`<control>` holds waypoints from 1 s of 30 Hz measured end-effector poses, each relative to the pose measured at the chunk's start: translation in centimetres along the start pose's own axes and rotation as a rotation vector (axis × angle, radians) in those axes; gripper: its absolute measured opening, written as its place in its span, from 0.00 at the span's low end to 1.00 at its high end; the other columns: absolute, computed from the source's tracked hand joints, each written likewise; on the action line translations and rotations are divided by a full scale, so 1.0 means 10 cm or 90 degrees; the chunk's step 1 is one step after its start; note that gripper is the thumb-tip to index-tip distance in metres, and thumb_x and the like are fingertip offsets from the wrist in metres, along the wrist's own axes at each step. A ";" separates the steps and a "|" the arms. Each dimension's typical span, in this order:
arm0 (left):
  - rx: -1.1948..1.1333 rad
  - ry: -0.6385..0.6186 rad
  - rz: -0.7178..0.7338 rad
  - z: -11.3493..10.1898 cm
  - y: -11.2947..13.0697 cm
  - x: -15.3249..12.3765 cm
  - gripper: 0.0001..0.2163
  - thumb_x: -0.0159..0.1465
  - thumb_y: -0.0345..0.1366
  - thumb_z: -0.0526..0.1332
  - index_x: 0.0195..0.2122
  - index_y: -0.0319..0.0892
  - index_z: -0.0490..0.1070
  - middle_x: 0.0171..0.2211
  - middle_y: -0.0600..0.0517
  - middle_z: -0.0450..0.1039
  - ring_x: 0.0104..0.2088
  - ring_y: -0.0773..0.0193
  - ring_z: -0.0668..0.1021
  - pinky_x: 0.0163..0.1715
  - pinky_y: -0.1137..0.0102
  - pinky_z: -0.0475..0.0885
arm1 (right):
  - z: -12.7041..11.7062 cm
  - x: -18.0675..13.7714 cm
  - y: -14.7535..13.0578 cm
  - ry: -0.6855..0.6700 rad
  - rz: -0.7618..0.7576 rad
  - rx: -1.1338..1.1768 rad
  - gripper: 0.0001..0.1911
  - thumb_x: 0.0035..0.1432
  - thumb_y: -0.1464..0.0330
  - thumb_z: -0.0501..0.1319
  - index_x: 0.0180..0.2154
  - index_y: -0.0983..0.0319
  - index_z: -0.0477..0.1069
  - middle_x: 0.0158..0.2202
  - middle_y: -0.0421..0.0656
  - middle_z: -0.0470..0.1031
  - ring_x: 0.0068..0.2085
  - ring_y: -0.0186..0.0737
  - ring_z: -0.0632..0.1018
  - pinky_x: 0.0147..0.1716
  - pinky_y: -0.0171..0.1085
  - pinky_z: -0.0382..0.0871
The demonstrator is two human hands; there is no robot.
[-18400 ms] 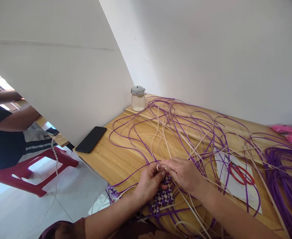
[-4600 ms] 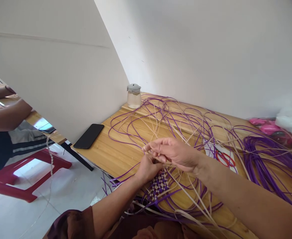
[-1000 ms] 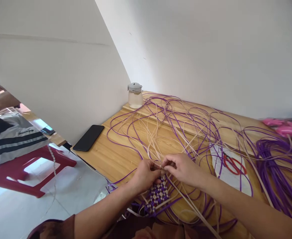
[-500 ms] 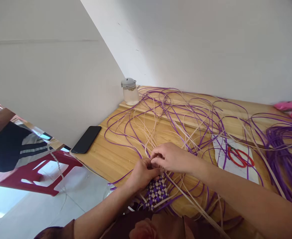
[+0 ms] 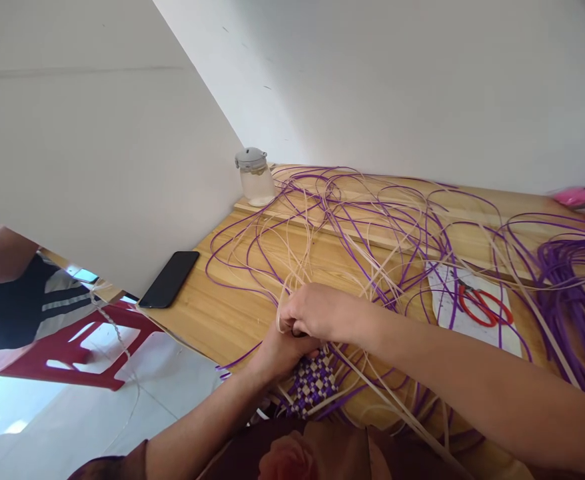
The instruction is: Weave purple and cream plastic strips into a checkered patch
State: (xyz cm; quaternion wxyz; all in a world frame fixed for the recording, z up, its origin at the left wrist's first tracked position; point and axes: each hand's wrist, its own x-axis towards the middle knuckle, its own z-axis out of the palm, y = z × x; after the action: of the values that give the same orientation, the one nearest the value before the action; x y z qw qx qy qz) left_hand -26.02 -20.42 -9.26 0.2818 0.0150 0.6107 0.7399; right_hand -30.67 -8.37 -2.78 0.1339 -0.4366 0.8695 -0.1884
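A small woven piece [image 5: 314,383] in purple and cream checks lies close to my body, long strands fanning out from it. My left hand [image 5: 283,348] is closed at its upper left edge, pinching it; the fingertips are partly hidden. Over it bends my right hand [image 5: 318,311], fingers curled closed on a cream strand [image 5: 279,308] that loops around the left side of the fingers. Where this strand enters the weave is covered by both hands.
Purple and cream strands [image 5: 322,200] sprawl across the wooden table [image 5: 232,293]. Red-handled scissors [image 5: 485,307] lie on white paper at right, near a purple strand bundle [image 5: 567,287]. A black phone [image 5: 170,280], a lidded jar [image 5: 256,179] and a red stool [image 5: 107,347] are at left. Someone sits beyond the partition.
My right hand has shifted left across my left hand, drawing a cream strand into a loop beside the fingers. The view has tilted slightly.
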 end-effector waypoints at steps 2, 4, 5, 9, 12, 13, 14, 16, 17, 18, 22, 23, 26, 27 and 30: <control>-0.028 0.012 -0.014 0.00 0.00 -0.01 0.18 0.46 0.32 0.72 0.38 0.38 0.72 0.29 0.53 0.73 0.29 0.67 0.74 0.27 0.75 0.68 | 0.01 0.06 0.01 -0.010 0.003 -0.024 0.08 0.46 0.81 0.62 0.24 0.63 0.75 0.24 0.38 0.73 0.27 0.33 0.69 0.25 0.34 0.53; -0.050 0.013 -0.024 -0.01 -0.01 -0.01 0.18 0.46 0.32 0.73 0.38 0.38 0.73 0.30 0.52 0.74 0.31 0.65 0.75 0.29 0.73 0.70 | 0.02 0.08 0.04 -0.006 -0.011 -0.020 0.09 0.46 0.81 0.62 0.22 0.63 0.74 0.25 0.39 0.74 0.28 0.33 0.69 0.25 0.34 0.54; -0.059 0.007 -0.025 -0.02 -0.01 -0.01 0.17 0.46 0.32 0.73 0.37 0.38 0.73 0.30 0.52 0.74 0.32 0.65 0.75 0.30 0.73 0.70 | 0.02 0.07 0.06 0.000 -0.025 -0.009 0.09 0.47 0.81 0.61 0.23 0.62 0.75 0.26 0.38 0.75 0.29 0.33 0.70 0.26 0.33 0.56; -0.078 -0.032 -0.009 -0.05 -0.02 0.02 0.17 0.47 0.31 0.73 0.37 0.39 0.72 0.31 0.52 0.74 0.32 0.66 0.75 0.29 0.74 0.71 | 0.05 -0.01 0.16 0.045 -0.063 0.051 0.10 0.53 0.78 0.59 0.31 0.61 0.77 0.33 0.37 0.78 0.33 0.33 0.73 0.32 0.31 0.61; -0.074 -0.035 0.001 -0.07 -0.03 0.03 0.17 0.47 0.31 0.73 0.37 0.39 0.72 0.31 0.52 0.74 0.32 0.66 0.75 0.30 0.74 0.72 | 0.07 -0.07 0.18 0.086 -0.070 0.083 0.09 0.54 0.77 0.59 0.32 0.60 0.77 0.34 0.38 0.78 0.36 0.34 0.75 0.36 0.31 0.63; -0.075 -0.035 0.001 -0.07 -0.04 0.03 0.17 0.47 0.31 0.73 0.37 0.39 0.72 0.31 0.52 0.73 0.33 0.66 0.75 0.31 0.73 0.72 | 0.08 -0.08 0.17 0.091 -0.070 0.084 0.09 0.54 0.77 0.60 0.32 0.60 0.77 0.34 0.38 0.78 0.37 0.34 0.75 0.36 0.31 0.64; -0.078 -0.035 0.003 -0.07 -0.04 0.03 0.16 0.47 0.30 0.73 0.37 0.39 0.72 0.30 0.53 0.73 0.33 0.66 0.75 0.32 0.73 0.72 | 0.09 -0.09 0.17 0.094 -0.071 0.084 0.09 0.54 0.77 0.60 0.32 0.60 0.77 0.34 0.38 0.78 0.37 0.34 0.75 0.37 0.30 0.64; -0.087 -0.040 0.003 -0.08 -0.04 0.03 0.17 0.47 0.29 0.73 0.37 0.39 0.72 0.29 0.53 0.72 0.32 0.66 0.74 0.32 0.72 0.72 | 0.09 -0.10 0.16 0.101 -0.070 0.087 0.09 0.54 0.77 0.60 0.32 0.60 0.78 0.35 0.38 0.78 0.37 0.33 0.76 0.36 0.30 0.64; -0.092 -0.045 0.002 -0.08 -0.04 0.02 0.17 0.46 0.29 0.73 0.37 0.39 0.72 0.29 0.53 0.72 0.32 0.66 0.74 0.32 0.73 0.72 | 0.09 -0.10 0.16 0.106 -0.066 0.093 0.09 0.54 0.77 0.60 0.32 0.60 0.78 0.35 0.38 0.78 0.37 0.33 0.76 0.36 0.30 0.64; -0.098 -0.051 0.001 -0.08 -0.03 0.02 0.18 0.46 0.28 0.73 0.37 0.39 0.71 0.29 0.53 0.72 0.32 0.66 0.74 0.31 0.73 0.72 | 0.09 -0.11 0.16 0.112 -0.064 0.103 0.09 0.54 0.77 0.61 0.32 0.60 0.78 0.35 0.38 0.78 0.37 0.33 0.76 0.36 0.29 0.64; -0.110 -0.047 -0.042 -0.09 0.04 -0.01 0.16 0.48 0.29 0.71 0.38 0.38 0.72 0.32 0.51 0.73 0.34 0.65 0.75 0.32 0.72 0.74 | 0.06 -0.13 0.15 0.124 -0.069 0.147 0.09 0.54 0.78 0.60 0.32 0.62 0.78 0.35 0.39 0.79 0.38 0.32 0.76 0.37 0.29 0.64; -0.111 -0.034 -0.058 -0.10 0.06 -0.02 0.16 0.48 0.29 0.71 0.38 0.38 0.72 0.33 0.51 0.73 0.34 0.64 0.76 0.32 0.72 0.74 | 0.05 -0.14 0.15 0.124 -0.071 0.149 0.09 0.54 0.78 0.60 0.32 0.62 0.78 0.35 0.39 0.79 0.38 0.33 0.76 0.37 0.29 0.65; -0.112 -0.001 -0.080 -0.10 0.10 -0.03 0.17 0.49 0.31 0.70 0.40 0.39 0.72 0.37 0.48 0.74 0.38 0.61 0.76 0.31 0.70 0.76 | 0.05 -0.13 0.16 0.128 -0.057 0.158 0.10 0.53 0.79 0.61 0.32 0.63 0.79 0.34 0.40 0.79 0.37 0.33 0.76 0.37 0.29 0.65; -0.108 0.000 -0.077 -0.10 0.10 -0.03 0.17 0.50 0.33 0.71 0.41 0.40 0.72 0.38 0.48 0.74 0.39 0.61 0.76 0.31 0.70 0.76 | 0.06 -0.12 0.17 0.129 -0.054 0.172 0.09 0.52 0.80 0.61 0.32 0.63 0.78 0.34 0.40 0.79 0.37 0.33 0.77 0.37 0.29 0.65; -0.091 -0.016 -0.070 -0.11 0.06 -0.01 0.17 0.51 0.36 0.71 0.42 0.40 0.73 0.39 0.47 0.75 0.39 0.61 0.77 0.31 0.72 0.76 | 0.08 -0.11 0.21 0.130 -0.051 0.227 0.08 0.51 0.79 0.62 0.32 0.64 0.78 0.35 0.40 0.79 0.37 0.32 0.77 0.37 0.28 0.65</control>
State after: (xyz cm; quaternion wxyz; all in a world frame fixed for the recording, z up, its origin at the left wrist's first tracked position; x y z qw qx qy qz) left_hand -26.61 -21.45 -8.96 0.3300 -0.0290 0.5527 0.7647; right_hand -31.25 -6.51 -4.40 0.1124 -0.4187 0.8136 -0.3875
